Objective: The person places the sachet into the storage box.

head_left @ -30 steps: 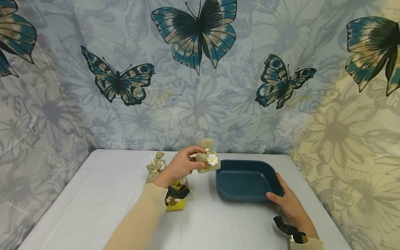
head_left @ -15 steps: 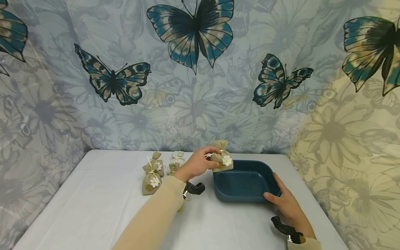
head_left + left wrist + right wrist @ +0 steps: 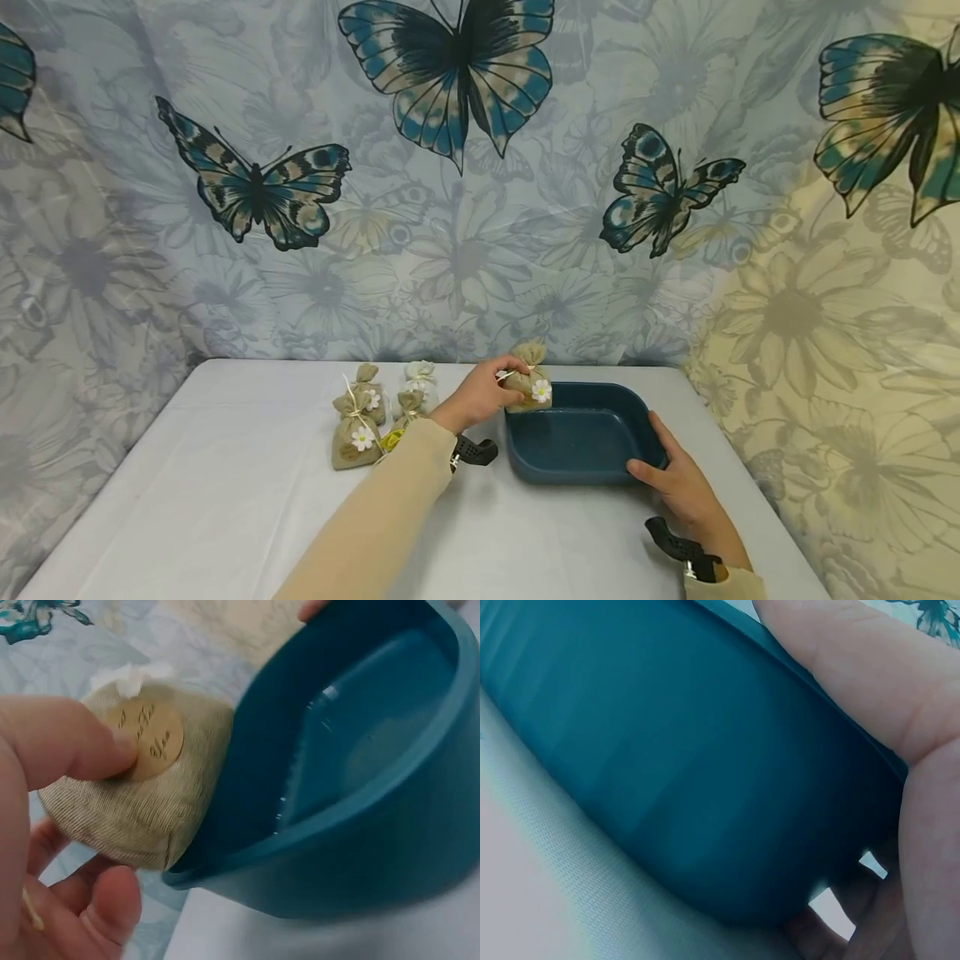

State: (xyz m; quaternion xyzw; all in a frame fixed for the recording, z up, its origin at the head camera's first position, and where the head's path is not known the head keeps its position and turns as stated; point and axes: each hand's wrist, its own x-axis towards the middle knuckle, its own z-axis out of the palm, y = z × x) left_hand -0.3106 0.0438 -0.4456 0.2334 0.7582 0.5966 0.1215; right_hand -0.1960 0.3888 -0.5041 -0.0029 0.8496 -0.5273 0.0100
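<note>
My left hand (image 3: 483,392) pinches a small burlap sachet (image 3: 529,398) with a tied neck and a white flower. In the left wrist view the thumb presses a round label with handwriting-like script on the sachet (image 3: 180,802). Its lower end overlaps the left rim of a dark blue rectangular basin (image 3: 573,473), whose visible floor holds nothing. My right hand (image 3: 686,487) grips the basin's right end, thumb at the near rim and fingers round the outer side. Up close in the right wrist view, the basin wall (image 3: 690,765) fills most of the frame.
Left of the basin stand more tied sachets: a burlap one (image 3: 354,443) in front, another burlap one (image 3: 369,392) behind it, and a white one (image 3: 420,377). My left sleeve (image 3: 382,508) partly hides a yellow item (image 3: 392,438). Butterfly-print cloth (image 3: 480,250) backs the white table (image 3: 187,483).
My left hand has carried the sachet right, from beside the basin to over its left rim. Sachets formerly behind the arm now show. The right hand keeps its grip on the basin.
</note>
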